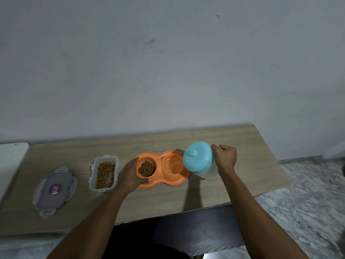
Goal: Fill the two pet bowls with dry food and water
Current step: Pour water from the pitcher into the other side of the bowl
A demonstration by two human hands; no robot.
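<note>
An orange double pet bowl (169, 181) sits mid-table. Its left bowl holds brown dry food (146, 168). Its right bowl (172, 164) has water in it, and a thin stream runs into it from a tilted jug (199, 161) with a light blue lid. My right hand (225, 156) grips the jug's handle on its right side. My left hand (131, 173) holds the left end of the orange bowl, thumb on the front rim.
A clear plastic container (104, 171) with dry food stands open left of the bowl. Its grey lid (54, 191) lies further left. A white board (11, 161) is at the far left. The wooden table (242, 184) ends at right above a marble floor.
</note>
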